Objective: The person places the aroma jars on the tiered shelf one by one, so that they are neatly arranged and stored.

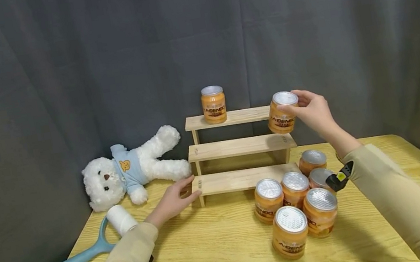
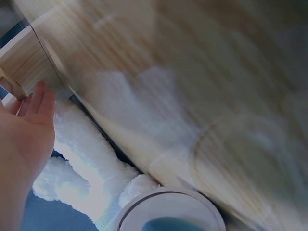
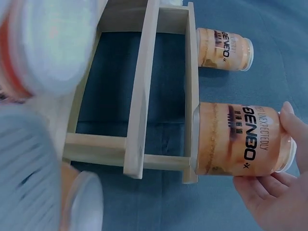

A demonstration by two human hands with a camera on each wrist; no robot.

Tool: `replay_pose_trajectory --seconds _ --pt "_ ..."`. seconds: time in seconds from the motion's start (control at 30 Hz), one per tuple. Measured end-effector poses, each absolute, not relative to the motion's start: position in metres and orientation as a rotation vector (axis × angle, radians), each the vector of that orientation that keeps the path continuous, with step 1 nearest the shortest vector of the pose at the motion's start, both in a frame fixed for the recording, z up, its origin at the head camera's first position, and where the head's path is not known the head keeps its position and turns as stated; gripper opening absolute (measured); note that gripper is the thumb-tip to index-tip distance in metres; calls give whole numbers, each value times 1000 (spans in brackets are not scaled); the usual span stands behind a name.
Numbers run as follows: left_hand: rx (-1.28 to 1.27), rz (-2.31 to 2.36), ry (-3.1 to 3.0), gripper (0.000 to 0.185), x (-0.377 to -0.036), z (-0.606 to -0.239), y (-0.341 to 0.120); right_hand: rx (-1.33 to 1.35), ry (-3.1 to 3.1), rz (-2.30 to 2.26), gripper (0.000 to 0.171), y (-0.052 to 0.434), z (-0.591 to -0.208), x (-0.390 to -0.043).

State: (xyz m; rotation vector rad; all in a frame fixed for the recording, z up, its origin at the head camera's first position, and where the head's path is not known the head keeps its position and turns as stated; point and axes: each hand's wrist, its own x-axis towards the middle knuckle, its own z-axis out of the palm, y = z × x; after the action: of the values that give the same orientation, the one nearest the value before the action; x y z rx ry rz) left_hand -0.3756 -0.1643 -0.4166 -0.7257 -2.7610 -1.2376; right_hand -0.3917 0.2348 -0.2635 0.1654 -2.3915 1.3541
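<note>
My right hand point(image 1: 315, 111) pinches an orange jar point(image 1: 282, 113) by its silver lid rim, fingers curled round the top, holding it tilted in the air just off the right end of the wooden step shelf point(image 1: 237, 147), level with the gap between the top and middle boards. The jar is a smooth, squat cylinder with a printed orange label and a ribbed foil-like lid. My left hand point(image 1: 173, 198) lies with fingers straight and together, fingertips touching the left end of the lowest board. A second jar point(image 1: 213, 104) stands upright on the top board toward its left, leaving the rest of that board bare; the middle and bottom boards are bare pale planks with square edges. A cluster of six jars point(image 1: 299, 202) stands on the table point(image 1: 213, 251) in front of the shelf's right end, packed touching one another. Left of the shelf a fluffy white teddy bear point(image 1: 131, 169) in a blue shirt lies on its back, with a blue-handled lint roller point(image 1: 84, 251) near the table's left edge. The table is yellow grained wood; grey curtain point(image 1: 97, 52) hangs behind.
</note>
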Motion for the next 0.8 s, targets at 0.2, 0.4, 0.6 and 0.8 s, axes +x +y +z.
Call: replay_pose_trajectory --seconds 0.2,0.4,0.6,0.8 --pt "-728 -1230 -2765 66 -375 -419 -164 170 -2319 1406 81 222 -260 -408" --pt "-712 -1236 -2776 66 -374 -420 -163 202 -2319 1408 83 207 -256 -421" --pt "-703 -1231 -2770 64 -375 -416 -164 236 -2231 1520 80 192 -255 -434" --pt "-709 -1220 -2772 65 -375 -414 -166 216 -2211 1552 77 180 -256 -444"
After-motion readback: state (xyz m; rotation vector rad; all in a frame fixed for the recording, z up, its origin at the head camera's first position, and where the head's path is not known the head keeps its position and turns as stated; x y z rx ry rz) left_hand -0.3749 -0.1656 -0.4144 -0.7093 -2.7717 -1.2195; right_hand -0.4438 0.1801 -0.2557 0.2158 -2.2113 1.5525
